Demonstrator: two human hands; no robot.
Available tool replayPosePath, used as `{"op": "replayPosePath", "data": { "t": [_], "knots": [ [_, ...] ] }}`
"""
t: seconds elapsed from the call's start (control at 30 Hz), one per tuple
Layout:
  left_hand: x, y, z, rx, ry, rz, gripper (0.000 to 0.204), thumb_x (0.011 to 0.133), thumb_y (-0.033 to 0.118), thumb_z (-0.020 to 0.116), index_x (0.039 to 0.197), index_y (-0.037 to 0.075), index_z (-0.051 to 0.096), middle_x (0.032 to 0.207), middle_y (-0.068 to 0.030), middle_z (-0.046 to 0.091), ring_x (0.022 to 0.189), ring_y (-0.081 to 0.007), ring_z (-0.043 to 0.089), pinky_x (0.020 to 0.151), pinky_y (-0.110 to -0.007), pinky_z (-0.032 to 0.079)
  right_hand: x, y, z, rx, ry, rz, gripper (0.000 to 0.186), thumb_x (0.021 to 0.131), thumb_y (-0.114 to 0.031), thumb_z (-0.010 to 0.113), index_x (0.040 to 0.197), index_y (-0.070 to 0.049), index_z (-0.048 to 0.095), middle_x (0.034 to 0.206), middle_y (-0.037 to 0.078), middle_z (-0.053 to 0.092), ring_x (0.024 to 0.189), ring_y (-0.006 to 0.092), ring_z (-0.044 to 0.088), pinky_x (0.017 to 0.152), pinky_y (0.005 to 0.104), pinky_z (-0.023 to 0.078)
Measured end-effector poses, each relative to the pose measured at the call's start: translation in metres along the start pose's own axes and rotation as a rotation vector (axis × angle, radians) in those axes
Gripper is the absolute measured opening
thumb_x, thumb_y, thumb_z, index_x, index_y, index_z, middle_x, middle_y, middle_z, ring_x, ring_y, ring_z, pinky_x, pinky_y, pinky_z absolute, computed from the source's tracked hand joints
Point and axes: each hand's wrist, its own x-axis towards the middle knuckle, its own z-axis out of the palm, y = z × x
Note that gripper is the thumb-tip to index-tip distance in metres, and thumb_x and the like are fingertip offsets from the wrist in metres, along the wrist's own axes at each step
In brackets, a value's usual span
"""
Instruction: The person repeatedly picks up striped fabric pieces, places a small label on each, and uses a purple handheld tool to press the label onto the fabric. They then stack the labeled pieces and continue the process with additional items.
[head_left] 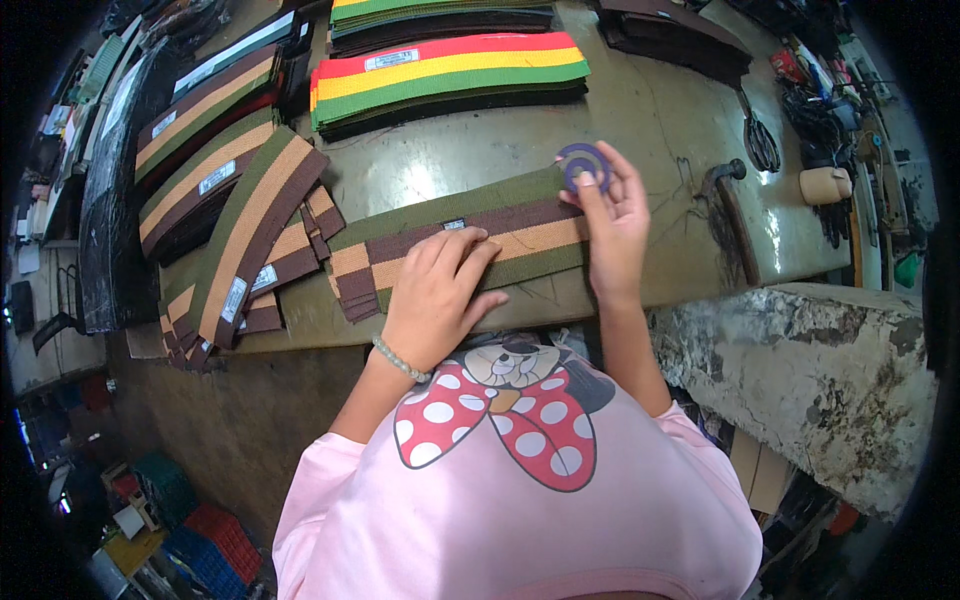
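A stack of woven webbing strips [530, 240], striped green, brown and tan, lies lengthwise on the table before me. My left hand [437, 285] rests on its left half, fingers spread and pressing lightly beside a small label [454, 225]. At the far right end of the stack, my right hand [612, 215] pinches a round purple ring-shaped thing [584, 160] between thumb and fingers. Its exact kind is unclear. The ring is held upright over the strip's end corner, and the lower fingers are partly hidden behind the hand.
Fanned striped strips [245, 240] with labels lie at the left. Red, yellow and green strips [450, 80] are piled at the back. Dark strips [675, 35], black scissors [760, 135], a metal hook-like tool [722, 175] and a tan roll [825, 185] sit toward the right.
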Motion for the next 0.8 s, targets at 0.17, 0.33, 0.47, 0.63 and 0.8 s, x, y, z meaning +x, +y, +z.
{"op": "replayPosePath", "data": {
  "t": [0.17,0.33,0.47,0.63,0.8],
  "knots": [
    [0.001,-0.006,-0.047,0.151,0.039,-0.009,0.033,0.077,-0.005,0.058,0.107,0.007,0.066,0.094,-0.0105,0.068,0.094,-0.0287,0.064,0.084,-0.04,0.05,0.012,-0.015,-0.053,0.036,0.203,-0.12,0.043,0.095,-0.006,0.062,0.135,0.002,0.047,0.118,0.012,0.061,0.096,0.013,0.062,0.079,0.0269,0.057],
    [-0.037,-0.066,-0.156,0.36,0.433,-0.319,0.027,0.089,-0.001,0.054,0.112,0.003,0.068,0.1,-0.0121,0.068,0.093,-0.0264,0.063,0.088,-0.036,0.047,0.014,-0.023,-0.088,-0.016,0.371,-0.073,0.042,0.095,-0.008,0.062,0.134,0.001,0.049,0.116,0.012,0.064,0.093,0.0123,0.063,0.075,0.0256,0.056],
    [-0.026,-0.11,-0.17,0.706,0.345,-0.524,0.028,0.086,0.0,0.058,0.111,0.002,0.069,0.101,-0.0135,0.068,0.097,-0.0284,0.065,0.088,-0.039,0.048,0.0,-0.012,-0.073,-0.055,0.243,0.045,0.04,0.095,-0.007,0.062,0.133,0.001,0.049,0.116,0.011,0.064,0.095,0.0119,0.062,0.075,0.0244,0.055],
    [-0.007,-0.043,-0.038,0.075,0.197,-0.087,0.032,0.081,0.014,0.072,0.111,0.005,0.067,0.107,-0.0134,0.065,0.099,-0.0306,0.061,0.088,-0.043,0.047,-0.015,0.003,-0.03,-0.073,-0.011,-0.017,0.043,0.094,-0.003,0.062,0.134,0.004,0.047,0.115,0.012,0.062,0.104,0.0135,0.061,0.088,0.0265,0.053],
    [0.002,-0.01,0.038,0.022,0.068,0.02,0.029,0.078,0.018,0.075,0.106,0.009,0.071,0.1,-0.0073,0.062,0.096,-0.0278,0.058,0.083,-0.039,0.047,-0.024,0.008,-0.02,-0.072,-0.135,0.086,0.041,0.093,0.001,0.061,0.131,0.005,0.047,0.116,0.013,0.062,0.106,0.0143,0.061,0.092,0.0274,0.051]
  ]
}}
